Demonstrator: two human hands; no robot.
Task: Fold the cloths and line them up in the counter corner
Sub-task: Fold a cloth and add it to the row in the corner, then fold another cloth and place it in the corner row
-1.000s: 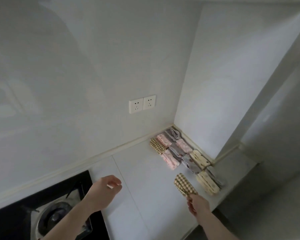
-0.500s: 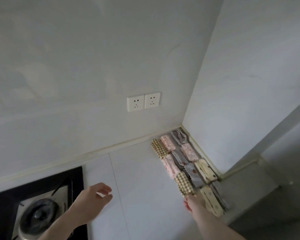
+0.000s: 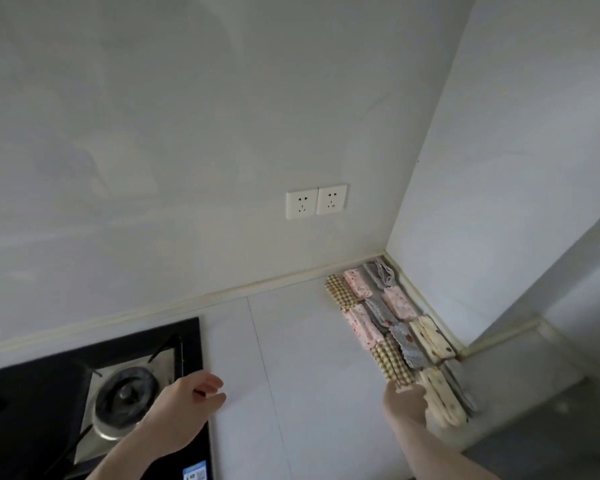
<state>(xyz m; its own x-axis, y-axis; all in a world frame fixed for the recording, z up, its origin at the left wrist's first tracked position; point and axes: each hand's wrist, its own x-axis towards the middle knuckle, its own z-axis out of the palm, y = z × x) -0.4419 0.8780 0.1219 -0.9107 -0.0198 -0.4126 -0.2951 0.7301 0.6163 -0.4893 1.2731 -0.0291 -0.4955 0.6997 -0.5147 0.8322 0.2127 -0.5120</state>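
Observation:
Several folded cloths lie in rows in the counter corner: a checked one at the back, pink ones, grey ones and cream ones. A second folded checked cloth lies at the near end of the left row, just below a pink cloth. My right hand holds its near end, fingers curled at the edge. My left hand hovers over the counter beside the stove, fingers loosely curled, holding nothing.
A black gas stove with a round burner fills the lower left. Two white wall sockets sit above the white counter. A wall stands right of the cloths, and the counter edge drops away at lower right.
My right hand has carried the checked cloth from above the counter down into the left row, against the pink cloth. The view has tilted and my left hand shifted slightly.

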